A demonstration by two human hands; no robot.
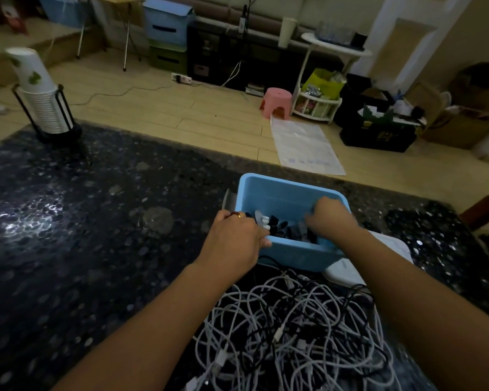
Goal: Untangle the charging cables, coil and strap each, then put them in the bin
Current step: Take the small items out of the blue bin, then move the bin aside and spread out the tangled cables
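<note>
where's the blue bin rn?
In the head view, the blue bin sits right of centre on the dark speckled table, just beyond the tangled cable pile, with both hands at it.

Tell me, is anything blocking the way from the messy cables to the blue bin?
Nothing visible does. The tangled cables lie right beside the open blue bin. Only the left hand and right hand are at it.

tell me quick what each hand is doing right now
Left hand: grips the near left rim of the bin.
Right hand: reaching inside the bin; grip cannot be told.
</note>
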